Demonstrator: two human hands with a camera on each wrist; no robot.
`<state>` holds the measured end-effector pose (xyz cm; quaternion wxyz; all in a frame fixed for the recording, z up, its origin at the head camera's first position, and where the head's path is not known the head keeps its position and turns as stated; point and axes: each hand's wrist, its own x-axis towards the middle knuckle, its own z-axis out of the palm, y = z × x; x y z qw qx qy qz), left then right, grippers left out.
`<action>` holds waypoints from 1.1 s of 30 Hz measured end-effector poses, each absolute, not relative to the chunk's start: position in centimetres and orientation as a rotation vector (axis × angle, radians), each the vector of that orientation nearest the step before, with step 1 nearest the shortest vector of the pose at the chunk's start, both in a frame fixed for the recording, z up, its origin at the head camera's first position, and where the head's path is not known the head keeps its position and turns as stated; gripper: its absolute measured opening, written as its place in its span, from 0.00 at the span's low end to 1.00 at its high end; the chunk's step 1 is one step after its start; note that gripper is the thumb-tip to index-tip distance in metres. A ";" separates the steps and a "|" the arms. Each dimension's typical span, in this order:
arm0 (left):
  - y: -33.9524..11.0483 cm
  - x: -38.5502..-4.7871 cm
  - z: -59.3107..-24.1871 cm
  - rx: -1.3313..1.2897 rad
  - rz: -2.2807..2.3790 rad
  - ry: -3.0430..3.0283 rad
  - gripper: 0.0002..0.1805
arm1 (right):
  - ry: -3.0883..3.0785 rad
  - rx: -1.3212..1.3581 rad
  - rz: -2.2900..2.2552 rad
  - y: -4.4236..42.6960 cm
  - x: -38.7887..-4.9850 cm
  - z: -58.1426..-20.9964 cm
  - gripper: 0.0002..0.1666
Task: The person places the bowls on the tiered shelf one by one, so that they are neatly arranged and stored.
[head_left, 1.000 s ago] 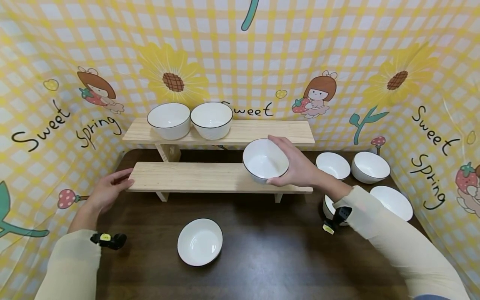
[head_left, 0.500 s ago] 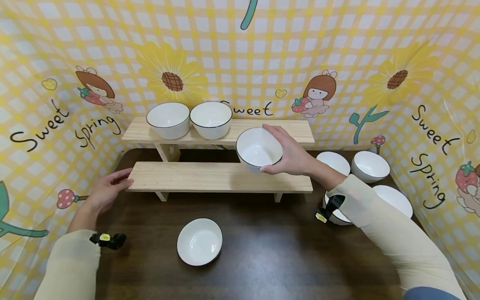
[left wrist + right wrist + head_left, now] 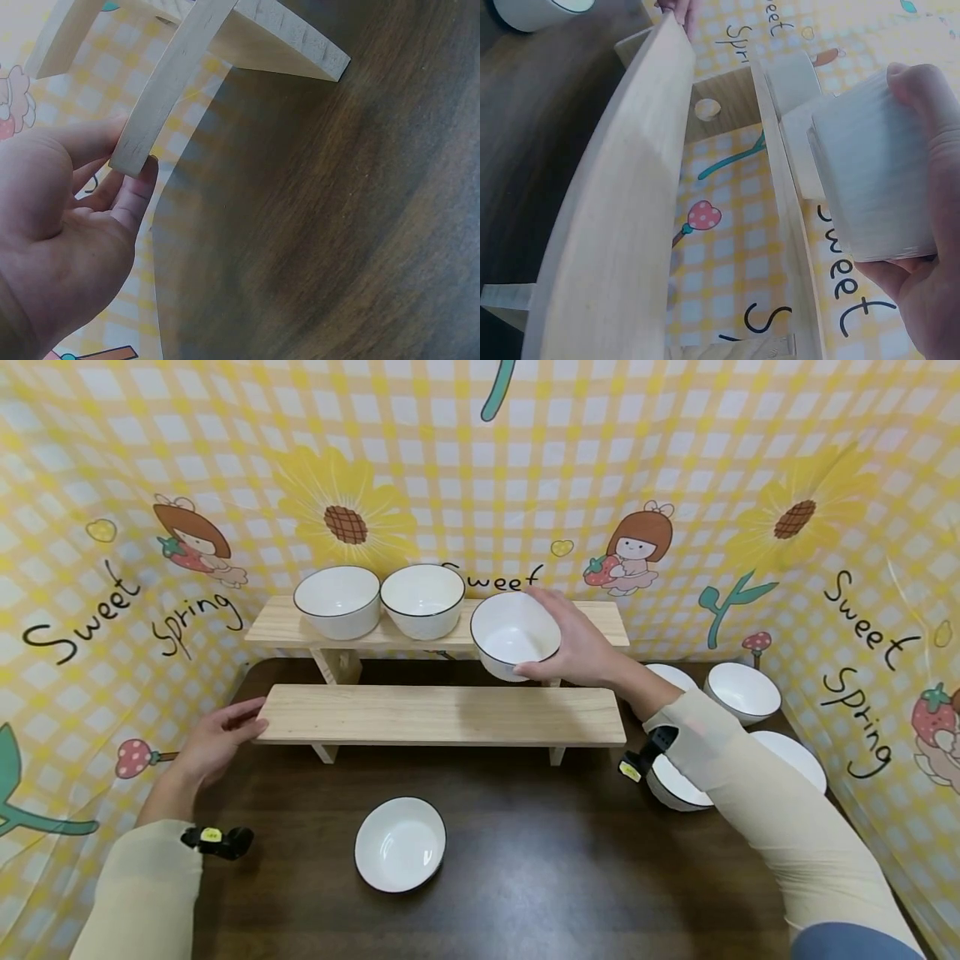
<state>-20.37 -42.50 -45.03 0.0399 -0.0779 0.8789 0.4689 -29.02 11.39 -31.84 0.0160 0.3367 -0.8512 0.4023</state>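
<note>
A white bowl with a dark rim (image 3: pixel 514 631) is gripped at its right side by my right hand (image 3: pixel 573 643), thumb at the front and fingers behind. It is held in front of the upper board (image 3: pixel 547 620) of a two-tier wooden shelf; the right wrist view shows the bowl (image 3: pixel 874 172) apart from that board. Two similar bowls, a left one (image 3: pixel 339 603) and a right one (image 3: pixel 423 602), stand side by side on the upper tier. My left hand (image 3: pixel 213 743) pinches the left end of the lower board (image 3: pixel 442 717), thumb and fingers on opposite faces in the left wrist view (image 3: pixel 82 202).
On the brown table (image 3: pixel 525 877) a single bowl (image 3: pixel 400 844) stands in front of the shelf. Several more bowls, one of them here (image 3: pixel 742 692), stand at the right, partly behind my right forearm. Yellow checked cloth (image 3: pixel 480 460) encloses the back and sides.
My right hand has carried the bowl up and back, from over the lower board to the front of the upper one. The left hand has stayed at the board's end.
</note>
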 end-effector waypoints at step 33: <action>-42.8 -20.6 -45.2 -0.272 1.422 2.682 0.39 | -2.776 0.659 1.323 8.8 -33.2 -32.4 0.65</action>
